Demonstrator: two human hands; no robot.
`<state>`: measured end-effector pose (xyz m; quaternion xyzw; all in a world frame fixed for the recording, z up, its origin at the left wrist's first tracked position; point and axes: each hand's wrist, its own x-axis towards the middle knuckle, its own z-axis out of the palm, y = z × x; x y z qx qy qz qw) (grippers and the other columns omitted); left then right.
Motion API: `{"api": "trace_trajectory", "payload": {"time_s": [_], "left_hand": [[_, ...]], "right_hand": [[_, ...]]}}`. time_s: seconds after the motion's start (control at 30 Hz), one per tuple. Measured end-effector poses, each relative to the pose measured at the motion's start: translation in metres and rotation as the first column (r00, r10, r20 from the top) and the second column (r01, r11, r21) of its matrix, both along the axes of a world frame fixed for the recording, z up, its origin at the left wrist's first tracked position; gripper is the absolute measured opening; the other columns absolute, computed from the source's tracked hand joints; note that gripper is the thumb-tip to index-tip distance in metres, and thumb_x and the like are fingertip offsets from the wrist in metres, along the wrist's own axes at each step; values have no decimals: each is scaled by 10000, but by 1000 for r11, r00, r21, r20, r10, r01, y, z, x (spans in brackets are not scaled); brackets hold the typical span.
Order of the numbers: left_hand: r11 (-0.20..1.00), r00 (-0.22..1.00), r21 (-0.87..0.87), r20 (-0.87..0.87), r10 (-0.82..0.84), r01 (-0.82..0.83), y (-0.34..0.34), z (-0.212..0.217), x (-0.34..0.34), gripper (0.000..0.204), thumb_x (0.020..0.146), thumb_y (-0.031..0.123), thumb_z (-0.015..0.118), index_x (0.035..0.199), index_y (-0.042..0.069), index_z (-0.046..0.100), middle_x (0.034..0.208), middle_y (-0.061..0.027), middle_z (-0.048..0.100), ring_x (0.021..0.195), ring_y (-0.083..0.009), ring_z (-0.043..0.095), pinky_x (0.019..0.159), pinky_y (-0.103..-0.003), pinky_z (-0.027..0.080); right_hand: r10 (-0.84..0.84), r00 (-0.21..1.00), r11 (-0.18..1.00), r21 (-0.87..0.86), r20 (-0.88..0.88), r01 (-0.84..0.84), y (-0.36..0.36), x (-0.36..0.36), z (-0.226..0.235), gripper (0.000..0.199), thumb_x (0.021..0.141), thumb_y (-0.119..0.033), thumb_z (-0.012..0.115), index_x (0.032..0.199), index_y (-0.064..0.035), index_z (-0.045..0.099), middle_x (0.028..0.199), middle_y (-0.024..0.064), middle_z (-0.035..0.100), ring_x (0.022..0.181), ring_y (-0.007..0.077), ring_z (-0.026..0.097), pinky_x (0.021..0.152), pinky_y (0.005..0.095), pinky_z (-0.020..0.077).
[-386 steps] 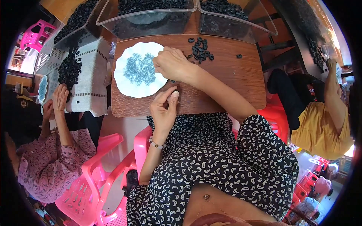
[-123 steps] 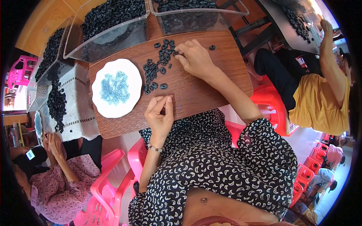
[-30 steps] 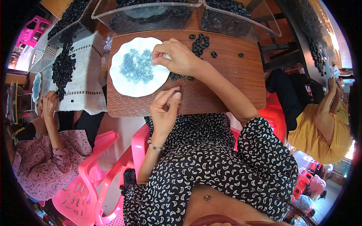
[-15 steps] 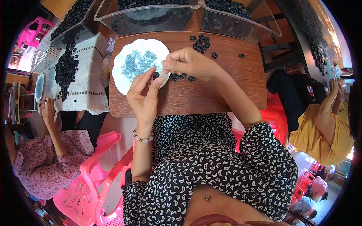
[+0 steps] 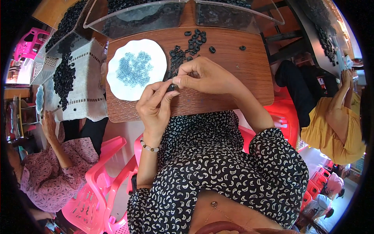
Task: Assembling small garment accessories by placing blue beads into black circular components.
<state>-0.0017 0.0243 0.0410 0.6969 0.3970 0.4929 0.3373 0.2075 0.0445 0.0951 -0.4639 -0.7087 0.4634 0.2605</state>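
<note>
Over the near part of the brown table, my left hand (image 5: 155, 107) pinches a small black ring-like piece (image 5: 171, 88) between thumb and fingers. My right hand (image 5: 206, 78) closes thumb against forefinger right at the top of that piece. Whatever its fingertips hold, if anything, is too small to make out. Left of both hands lies a white scalloped plate (image 5: 156, 50) with many tiny bluish-grey, see-through bits (image 5: 134, 69) on it. Beyond my right hand, more black pieces (image 5: 194, 41) lie loose on the tabletop, some partly hidden by the hand.
Clear plastic bins (image 5: 140, 21) of black pieces stand along the table's far edge. At left a person in a pink patterned top (image 5: 58, 167) sits by a cloth-covered table (image 5: 83, 85) with a black heap. A person in yellow (image 5: 331, 128) works at right. Pink chairs (image 5: 89, 195) stand nearby.
My hands have shifted right and slightly nearer, off the plate's edge. My right fingertips have come down onto the black piece in my left hand. The whole view has shifted slightly.
</note>
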Motion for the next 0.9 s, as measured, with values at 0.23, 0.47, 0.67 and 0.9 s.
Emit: {"api": "trace_trajectory", "payload": {"time_s": [0.23,0.47,0.67,0.9], "left_hand": [[882,897,-414,441,-23,226,-13,-9,8,277,960,109,697,1204,-20,708,1053,-102,723,828,-146,685,753,-246,549],[643,618,-622,734,280,447,-20,-18,23,337,1052,203,573,1285,-36,619,1211,-143,693,1030,-207,710,911,-328,593],[564,572,-654,742,349,505,-28,-10,34,360,1061,234,556,1337,5,587,1284,-123,664,1219,-202,629,1070,-367,504],[534,491,-641,767,414,551,-33,-13,44,375,1063,267,555,1365,46,565,1336,-77,634,1261,-166,588,1090,-345,466]], "right_hand": [[-89,989,993,-89,-118,79,-11,9,-2,330,996,-289,652,836,-2,678,727,-23,617,682,51,489,599,272,384],[-212,969,976,14,-127,215,-32,-2,-8,307,978,-261,674,836,12,675,710,29,613,663,85,497,593,291,394],[-275,956,960,33,-99,280,-38,-7,-25,292,964,-258,685,839,6,695,697,68,637,653,122,533,582,315,400],[-397,917,846,377,-26,377,-43,-15,-39,223,904,-210,725,813,-9,694,701,91,654,666,234,548,667,357,435]]}}
